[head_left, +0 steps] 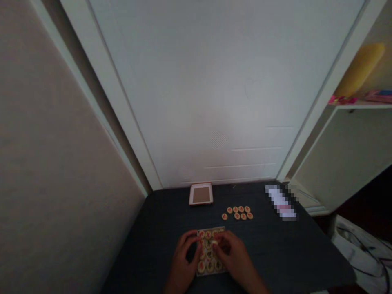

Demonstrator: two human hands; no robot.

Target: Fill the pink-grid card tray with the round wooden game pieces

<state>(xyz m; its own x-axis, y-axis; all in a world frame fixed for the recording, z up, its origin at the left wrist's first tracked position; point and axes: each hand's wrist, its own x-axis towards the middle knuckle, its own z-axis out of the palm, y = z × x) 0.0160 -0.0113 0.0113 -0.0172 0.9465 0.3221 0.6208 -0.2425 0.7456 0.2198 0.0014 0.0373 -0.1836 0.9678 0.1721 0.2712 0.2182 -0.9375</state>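
A shallow square tray (pixel 210 274) filled with rows of round Chinese chess pieces lies near the front of the dark table. Red characters mark some pieces, dark ones others. My left hand (pixel 185 258) curves around the tray's left side, thumb and forefinger apart, their tips at the edge pieces; I see nothing held in it. Over the tray's right side, my right hand (pixel 235 254) pinches a pale Chinese chess piece (pixel 214 242) between thumb and forefinger. Its other fingers and the pieces beneath them are partly hidden.
Several loose red-marked pieces (pixel 241 209) lie on the table (pixel 162 228) beyond my right hand. An open box lid (pixel 201 203) sits near the back edge. A blurred white item (pixel 280 203) lies back right. A white panel (pixel 211 94) rises behind; a wall (pixel 61 163) stands left.
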